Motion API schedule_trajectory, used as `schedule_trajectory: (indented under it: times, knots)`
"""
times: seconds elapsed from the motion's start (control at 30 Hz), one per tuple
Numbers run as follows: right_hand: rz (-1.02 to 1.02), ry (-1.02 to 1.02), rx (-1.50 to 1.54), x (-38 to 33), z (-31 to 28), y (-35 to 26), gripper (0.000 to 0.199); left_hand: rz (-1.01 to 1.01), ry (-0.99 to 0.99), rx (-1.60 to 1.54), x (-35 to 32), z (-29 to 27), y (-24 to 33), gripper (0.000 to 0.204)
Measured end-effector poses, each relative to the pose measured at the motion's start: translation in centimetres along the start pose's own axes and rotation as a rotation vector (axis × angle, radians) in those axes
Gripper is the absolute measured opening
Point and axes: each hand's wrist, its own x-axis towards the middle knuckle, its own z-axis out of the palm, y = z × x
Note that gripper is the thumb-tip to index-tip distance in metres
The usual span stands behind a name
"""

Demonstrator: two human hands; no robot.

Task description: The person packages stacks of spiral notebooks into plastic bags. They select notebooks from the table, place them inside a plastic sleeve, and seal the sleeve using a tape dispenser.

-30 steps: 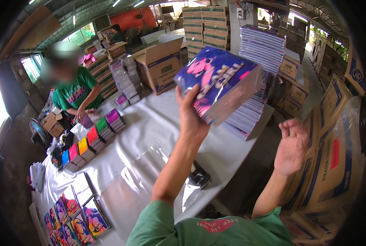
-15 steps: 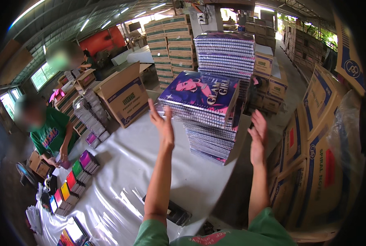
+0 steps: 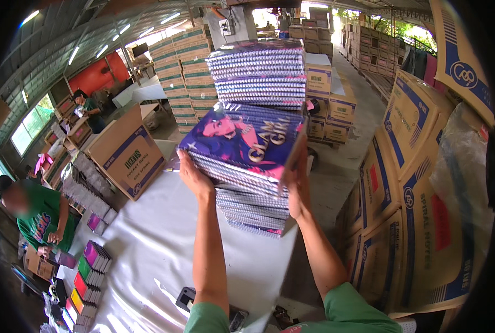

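At the edge of one big, shiny white table (image 3: pixel 147 244), you have one tall, square pile of wire-bound paper notebooks (image 3: pixel 257 77) at the back and one lower pile of them (image 3: pixel 252 210) in front. Over the lower pile, maybe touching it, is one thick, purple-and-pink, plastic-wrapped bundle of notebooks (image 3: pixel 236 143); it looks heavy, stiff and slippery, so hold it low on both sides. Your two hands, left hand (image 3: pixel 196 177) and right hand (image 3: pixel 298 192), grip its opposite sides.
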Motion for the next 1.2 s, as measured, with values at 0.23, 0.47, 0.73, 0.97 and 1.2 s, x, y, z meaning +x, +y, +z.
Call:
schedule_trajectory:
  times: [0.23,0.47,0.73,0.97,1.2]
  knots:
    - [-0.165,0.336,-0.005,-3.1,0.7,-6.5,0.06,0.237,-0.141,0.76,-5.5,-7.9,4.8,0.066]
    - [-0.211,-0.436,0.468,-18.8,11.3,-16.7,0.024,0.002,0.109,1.082,-26.2,-28.6,27.6,0.053]
    - [-0.621,-1.575,0.322,-58.6,26.7,-36.5,0.078,0.18,1.412,1.235,-60.0,-44.7,55.1,0.036]
    - [-0.68,-1.507,-0.06,-71.0,30.0,-32.9,0.055,-0.02,1.354,0.449,-66.1,-54.0,58.2,0.047]
    - [-0.534,-1.855,0.33,-65.3,26.6,-51.4,0.045,-0.135,0.468,-1.041,-63.5,-63.2,58.0,0.08]
